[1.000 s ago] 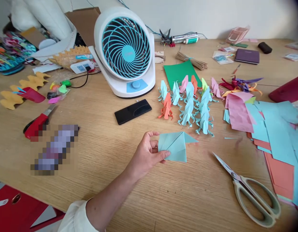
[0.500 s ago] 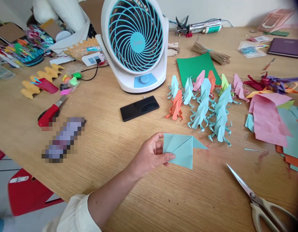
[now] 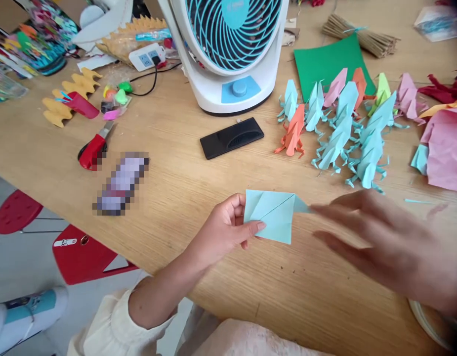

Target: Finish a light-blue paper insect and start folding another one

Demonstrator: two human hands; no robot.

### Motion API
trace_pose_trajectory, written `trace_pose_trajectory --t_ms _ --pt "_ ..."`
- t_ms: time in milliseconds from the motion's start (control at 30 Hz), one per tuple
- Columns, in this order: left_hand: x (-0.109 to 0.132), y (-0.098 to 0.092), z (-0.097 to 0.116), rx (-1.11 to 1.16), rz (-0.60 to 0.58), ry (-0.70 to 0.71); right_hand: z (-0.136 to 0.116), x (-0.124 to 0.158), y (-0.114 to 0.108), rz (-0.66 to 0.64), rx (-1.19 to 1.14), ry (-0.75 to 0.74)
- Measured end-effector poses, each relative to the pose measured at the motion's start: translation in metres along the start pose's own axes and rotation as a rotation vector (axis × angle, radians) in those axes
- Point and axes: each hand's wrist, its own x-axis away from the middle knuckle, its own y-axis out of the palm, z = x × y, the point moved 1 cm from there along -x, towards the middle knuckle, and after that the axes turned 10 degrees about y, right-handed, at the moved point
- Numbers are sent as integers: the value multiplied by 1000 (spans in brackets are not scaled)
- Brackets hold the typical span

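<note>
My left hand (image 3: 231,222) pinches a light blue folded sheet of paper (image 3: 274,225) by its left side, thumb on top and fingers behind. Creases run across the sheet, and a pointed flap sticks out from its upper right corner. My right hand (image 3: 391,242), smeared by motion, reaches in from the right with thumb and fingers apart. Its fingertips are close to the flap's tip; whether they touch it I cannot tell. Beyond it stand several folded paper insects (image 3: 335,141) in light blue, orange, pink and yellow-green.
A white and blue fan (image 3: 237,54) stands at the back, a black phone-like slab (image 3: 231,138) before it. A red-handled cutter (image 3: 95,151) and a blurred-out phone (image 3: 122,183) lie left. Pink paper (image 3: 446,153) lies right. A pale scissor handle (image 3: 423,319) shows under my right hand.
My right hand has come into view from the right and is near the flap. The view has tilted down and shifted left. My left hand keeps its hold on the paper.
</note>
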Motion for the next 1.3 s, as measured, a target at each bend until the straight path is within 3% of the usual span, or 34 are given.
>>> trace_pose_trajectory --t_ms 100,167,267,433,533,633,1067,1300 --pt "26 -8 -5 -83 39 -23 -33 -37 25 -36 81 -362" --pt "40 -12 -11 -172 70 -20 -52 -46 39 -15 34 -450" --pt "58 -15 -17 -513 113 95 -69 -43 56 -58 -30 -482" --pt "83 -11 -16 -1234 167 510 -72 -28 68 -148 -84 -373" --pt "87 -7 -21 -1347 -31 707 -72 -23 66 -218 -85 -324" --pt "82 -8 -30 -1312 -222 806 -72 -18 63 -260 -111 -248" --pt "75 -9 -42 -1256 -33 704 -75 -22 66 -350 -395 137" --pt "76 -6 -39 -1240 28 551 -77 -26 72 -376 -396 194"
